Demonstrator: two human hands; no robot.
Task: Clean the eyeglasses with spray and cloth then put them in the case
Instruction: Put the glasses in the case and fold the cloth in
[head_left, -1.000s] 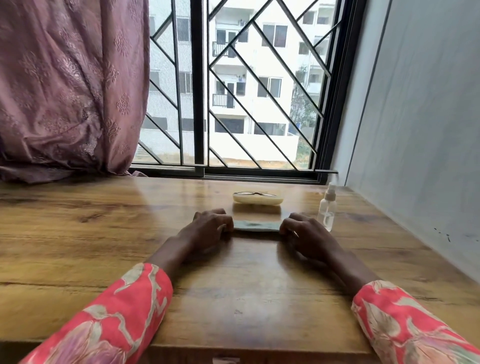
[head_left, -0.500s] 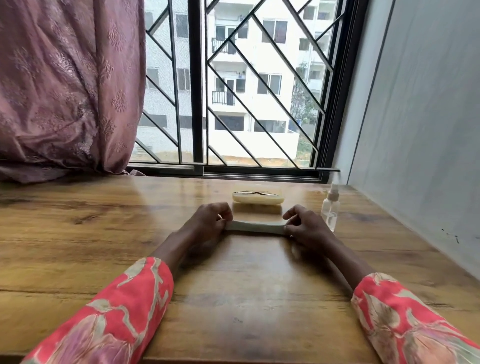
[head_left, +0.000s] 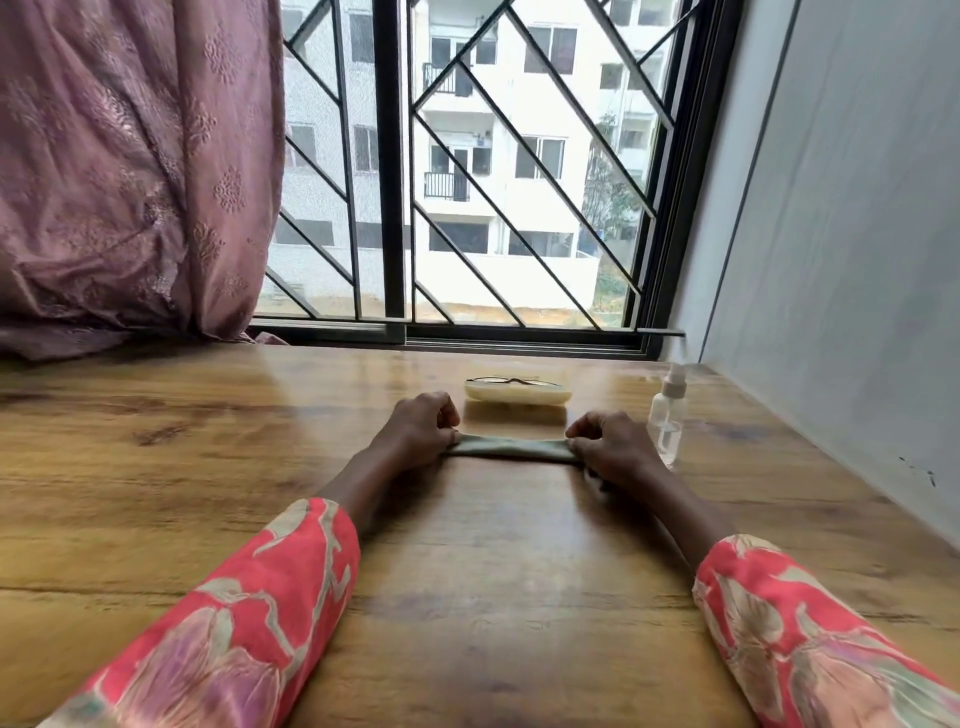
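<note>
Both hands pinch the cloth (head_left: 511, 448): my left hand (head_left: 418, 434) grips its left end between thumb and fingers, my right hand (head_left: 613, 449) grips its right end the same way, and the green strip is drawn taut between them, low over the table (head_left: 208, 467), running 9 to 3 o'clock.

What my next reach turns on lies just beyond that strip. At 12 o'clock from the cloth sits the case (head_left: 517, 396), pale and oblong, with the glasses (head_left: 514, 382) lying across its top (whether it is open or shut under them I cannot tell). Its long axis also runs 9 to 3, parallel to the cloth, so the two lie as one bar behind another, near but apart. The case sits a little right of centre between my hands, so I judge the right slightly nearer, though either could reach it.

At about 1 o'clock from my right hand stands the spray (head_left: 667, 421), upright, just beside that wrist, well apart from the left. That makes the right hand the natural one for it, I think.
</note>
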